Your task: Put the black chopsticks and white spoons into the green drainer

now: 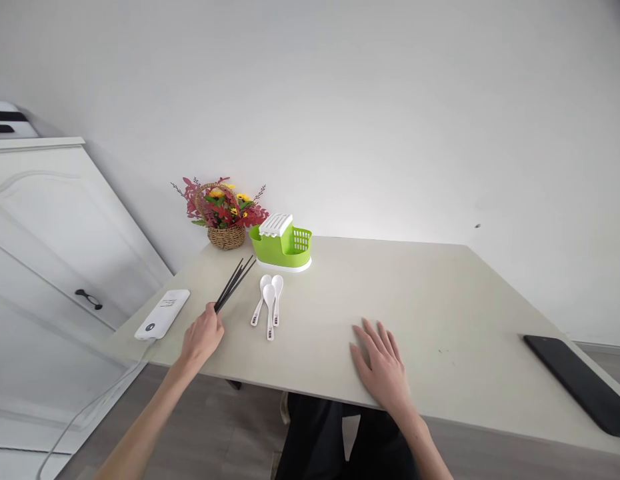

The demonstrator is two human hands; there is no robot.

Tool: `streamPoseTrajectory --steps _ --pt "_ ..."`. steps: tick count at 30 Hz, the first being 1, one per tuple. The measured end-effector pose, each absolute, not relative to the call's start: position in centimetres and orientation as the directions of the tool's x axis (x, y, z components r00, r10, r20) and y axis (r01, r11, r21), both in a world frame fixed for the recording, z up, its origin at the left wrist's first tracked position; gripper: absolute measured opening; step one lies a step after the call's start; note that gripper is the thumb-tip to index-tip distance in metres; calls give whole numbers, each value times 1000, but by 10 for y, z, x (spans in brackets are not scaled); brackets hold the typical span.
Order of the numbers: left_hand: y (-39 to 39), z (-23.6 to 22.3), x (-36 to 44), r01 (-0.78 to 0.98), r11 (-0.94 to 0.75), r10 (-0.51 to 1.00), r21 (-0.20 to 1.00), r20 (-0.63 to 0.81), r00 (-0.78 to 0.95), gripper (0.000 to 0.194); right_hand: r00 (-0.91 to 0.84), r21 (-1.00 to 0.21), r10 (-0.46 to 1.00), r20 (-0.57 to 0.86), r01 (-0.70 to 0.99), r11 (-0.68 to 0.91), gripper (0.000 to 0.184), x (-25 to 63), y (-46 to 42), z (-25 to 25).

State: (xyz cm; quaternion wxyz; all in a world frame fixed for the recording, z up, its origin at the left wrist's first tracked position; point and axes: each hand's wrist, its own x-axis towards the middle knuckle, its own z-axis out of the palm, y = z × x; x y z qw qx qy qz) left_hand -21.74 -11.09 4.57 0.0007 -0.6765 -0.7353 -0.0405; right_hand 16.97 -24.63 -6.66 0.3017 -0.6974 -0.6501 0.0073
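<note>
My left hand [204, 333] is closed around a bundle of dark chopsticks [235, 283], whose far ends fan out toward the back of the table. Just right of them lie three white spoons [269, 303], overlapping, bowls pointing away from me and printed marks on the handle ends. Behind the spoons stands a green plastic utensil holder [277, 248] with a white slotted top and white base, a basket compartment at each end. My right hand [383, 363] rests flat on the table near the front edge, fingers stretched out, holding nothing.
A wicker basket of artificial flowers [227, 237] stands at the back left against the wall. At the left table edge is a white power bank [164, 313] with a cable [97, 397] hanging down. A black phone [580, 383] lies at the right edge. A white cabinet [45, 220] adjoins the left.
</note>
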Motion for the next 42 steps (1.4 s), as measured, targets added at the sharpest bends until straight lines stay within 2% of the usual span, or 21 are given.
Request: streamPoseTrajectory --steps 3,7,11,14,18,21,24,28,32,35,42 --pt "-123 46 -211 952 51 992 301 97 -84 39 152 -427 911 383 904 29 55 170 -246 -67" --pt "-141 47 -179 784 -65 998 617 27 61 54 152 -427 910 387 904 30 55 170 -247 -67" --pt "-156 40 -128 698 -138 970 703 -46 238 58 150 -427 910 387 904 32 55 170 -247 -66" --pt "-163 32 -91 737 -227 932 637 -77 354 46 153 -426 909 388 904 29 55 169 -247 -65" --pt "-162 24 -54 849 -309 907 428 -136 399 32 161 -429 903 398 903 28 55 169 -247 -63" --pt "-157 21 -35 905 -332 920 264 -119 372 29 164 -429 901 401 903 26 53 169 -246 -63" --pt "-154 23 -22 919 -359 922 164 -90 376 34 169 -430 902 397 902 20 53 169 -246 -63" --pt "-157 28 -9 910 -403 910 94 -68 410 42 174 -434 898 404 901 21 53 169 -245 -63" --pt "-161 34 -2 902 -432 898 17 -87 432 38 169 -427 896 410 904 24 53 169 -245 -63" --pt "-161 35 3 891 -453 886 1 -106 451 32 166 -422 898 408 906 25 53 169 -244 -64" --pt "-157 32 16 880 -474 877 -20 -102 470 30 165 -421 897 410 906 25 52 170 -245 -64"
